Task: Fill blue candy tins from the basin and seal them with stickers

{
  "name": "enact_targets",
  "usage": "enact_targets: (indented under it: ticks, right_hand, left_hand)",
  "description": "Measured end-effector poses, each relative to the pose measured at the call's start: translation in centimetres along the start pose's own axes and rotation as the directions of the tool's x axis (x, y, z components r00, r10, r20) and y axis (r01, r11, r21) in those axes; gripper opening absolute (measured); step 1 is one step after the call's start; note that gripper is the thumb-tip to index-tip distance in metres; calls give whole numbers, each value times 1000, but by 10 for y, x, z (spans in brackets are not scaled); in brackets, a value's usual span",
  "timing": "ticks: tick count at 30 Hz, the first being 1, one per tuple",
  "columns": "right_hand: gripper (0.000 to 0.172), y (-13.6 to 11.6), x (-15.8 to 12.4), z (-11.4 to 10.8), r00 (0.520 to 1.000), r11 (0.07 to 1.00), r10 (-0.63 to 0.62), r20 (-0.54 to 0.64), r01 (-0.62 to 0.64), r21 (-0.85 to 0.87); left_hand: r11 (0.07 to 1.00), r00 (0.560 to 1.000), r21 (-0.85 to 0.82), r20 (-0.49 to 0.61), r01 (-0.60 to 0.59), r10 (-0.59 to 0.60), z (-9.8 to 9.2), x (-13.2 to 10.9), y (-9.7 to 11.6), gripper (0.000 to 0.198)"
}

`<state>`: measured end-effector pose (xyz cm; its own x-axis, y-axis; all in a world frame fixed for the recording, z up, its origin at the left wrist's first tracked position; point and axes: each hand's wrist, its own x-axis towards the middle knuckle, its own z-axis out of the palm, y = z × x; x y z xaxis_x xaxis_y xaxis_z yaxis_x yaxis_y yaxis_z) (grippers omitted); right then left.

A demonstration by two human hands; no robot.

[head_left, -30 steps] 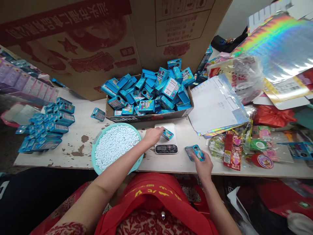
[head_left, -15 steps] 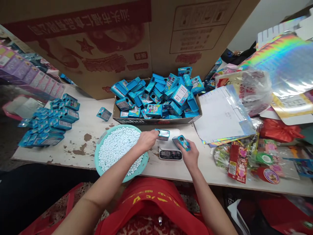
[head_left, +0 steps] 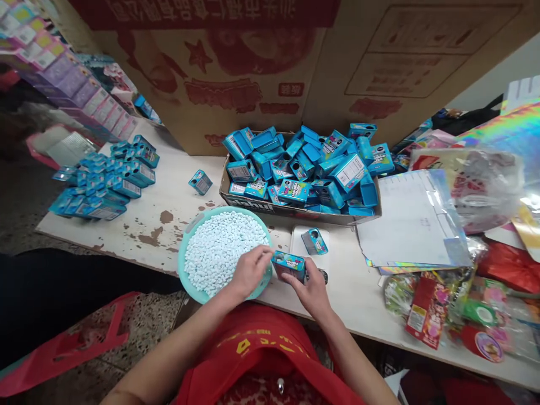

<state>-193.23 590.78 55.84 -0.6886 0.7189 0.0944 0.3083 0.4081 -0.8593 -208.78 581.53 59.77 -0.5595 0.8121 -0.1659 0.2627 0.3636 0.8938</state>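
Note:
My right hand (head_left: 313, 287) is wrapped round a blue candy tin (head_left: 289, 262), held tilted above the table edge. At the tin's left end are the bunched fingertips of my left hand (head_left: 252, 272); whatever they pinch is too small or hidden to make out. Below that hand sits a mint-green basin (head_left: 183, 269) full of small pale candies (head_left: 223, 247). Another blue tin (head_left: 314, 242) rests on the white pan of a digital scale (head_left: 297, 232), whose display is mostly covered by my right hand and the held tin.
A shallow carton (head_left: 270, 209) heaped with blue tins stands behind the scale, against a big cardboard box (head_left: 253, 84). One tin (head_left: 200, 182) lies left of it. Several tins (head_left: 109, 180) are stacked farther left. Paper sheets (head_left: 411, 225) and packaged sweets (head_left: 428, 309) cover the right side.
The tin in my right hand has come left and toward me, off the scale area, to meet my left hand. My left hand has let go of the other tin, which now sits on the scale.

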Motion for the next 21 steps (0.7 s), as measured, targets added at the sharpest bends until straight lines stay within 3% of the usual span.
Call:
enact_targets:
  ticks: [2,4,8,12,16,21]
  right_hand:
    - [31,-10,2,-2,999,999,-50,1,50,-18]
    - [31,-17,4,-3,995,992,-104,8,104,-68]
    - [30,-18,7,2,995,979,-102,8,102,-176]
    - [30,-15,7,10,997,988,-70,21,73,-135]
    - [30,-23,12,13,999,999,-39,35,39,-10]
    - [31,-36,21,20,999,997,-52,8,51,63]
  left_hand:
    - [904,971,-375,-34,207,-236,-3,5,-2,33]
    - [759,939,-582,27,293,-342,-4,10,-1,42]
    - [643,881,-632,146,433,-449,3,18,-3,49]
    - [545,845,-679,222,493,-487,1,17,-9,46]
    - [595,895,-681,226,427,-383,-16,13,-11,42]
    - [869,961,-412,69,273,-269,-33,16,-5,26]
